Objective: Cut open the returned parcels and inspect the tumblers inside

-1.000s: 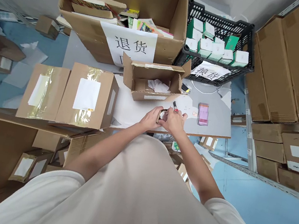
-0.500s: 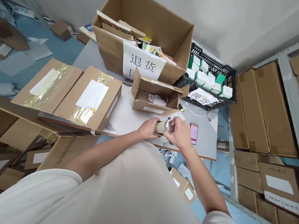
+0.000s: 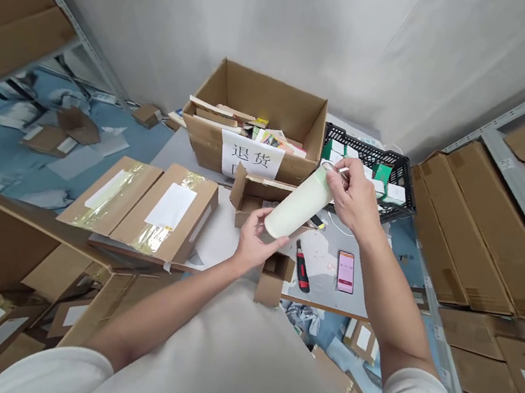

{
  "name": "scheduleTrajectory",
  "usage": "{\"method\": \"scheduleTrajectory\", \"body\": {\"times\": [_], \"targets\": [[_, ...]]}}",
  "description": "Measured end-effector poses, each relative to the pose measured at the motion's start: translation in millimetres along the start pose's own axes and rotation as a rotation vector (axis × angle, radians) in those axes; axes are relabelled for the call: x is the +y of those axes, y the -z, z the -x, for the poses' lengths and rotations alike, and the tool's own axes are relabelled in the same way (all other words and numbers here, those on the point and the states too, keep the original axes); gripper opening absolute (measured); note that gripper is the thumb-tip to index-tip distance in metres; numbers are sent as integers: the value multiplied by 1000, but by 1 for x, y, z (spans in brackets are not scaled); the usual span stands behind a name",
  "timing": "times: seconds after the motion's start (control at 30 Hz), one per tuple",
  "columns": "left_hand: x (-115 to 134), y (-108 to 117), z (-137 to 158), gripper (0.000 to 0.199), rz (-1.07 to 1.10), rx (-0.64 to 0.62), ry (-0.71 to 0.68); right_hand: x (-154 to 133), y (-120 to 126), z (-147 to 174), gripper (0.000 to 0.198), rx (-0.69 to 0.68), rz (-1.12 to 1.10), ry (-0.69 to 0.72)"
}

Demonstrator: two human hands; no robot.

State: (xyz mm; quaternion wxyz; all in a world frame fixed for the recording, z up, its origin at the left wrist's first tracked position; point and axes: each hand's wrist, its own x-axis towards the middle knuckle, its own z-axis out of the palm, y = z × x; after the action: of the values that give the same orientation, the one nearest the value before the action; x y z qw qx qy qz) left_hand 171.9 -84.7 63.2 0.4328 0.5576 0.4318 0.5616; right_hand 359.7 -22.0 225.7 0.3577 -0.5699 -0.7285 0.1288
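A pale green insulated bottle [image 3: 302, 205] is held tilted above the table, its cap end up and to the right. My left hand [image 3: 257, 240] cups its lower end, the fingers wrapped round the base. At the upper end, my right hand [image 3: 351, 195] grips the cap, partly hiding it. Just below my left hand stands a small open cardboard box [image 3: 272, 283] at the table's front edge. Behind the bottle lies an open shipping carton [image 3: 252, 198], partly covered by it. A red and black utility knife [image 3: 302, 266] rests to the right of the small box.
A large carton of books [image 3: 201, 142] stands at the back beside a black crate [image 3: 405, 181] of green-white boxes. Two taped cartons [image 3: 169, 207] sit on the left. A phone [image 3: 345, 271] lies at the right on the table [image 3: 321, 295]. Shelves of boxes flank the right.
The bottle has come out of the small box and been raised with both hands. The small box now stands at the table edge, and the utility knife has come into sight. My view has tilted up.
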Motion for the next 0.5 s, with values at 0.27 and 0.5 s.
{"method": "scheduleTrajectory", "body": {"times": [0.27, 0.5], "targets": [[16, 3, 1, 62, 713, -136, 470, 21, -20, -15, 47, -178, -751, -59], [13, -6, 8, 69, 683, -139, 511, 31, -34, -10, 44, -80, -844, -201]]}}
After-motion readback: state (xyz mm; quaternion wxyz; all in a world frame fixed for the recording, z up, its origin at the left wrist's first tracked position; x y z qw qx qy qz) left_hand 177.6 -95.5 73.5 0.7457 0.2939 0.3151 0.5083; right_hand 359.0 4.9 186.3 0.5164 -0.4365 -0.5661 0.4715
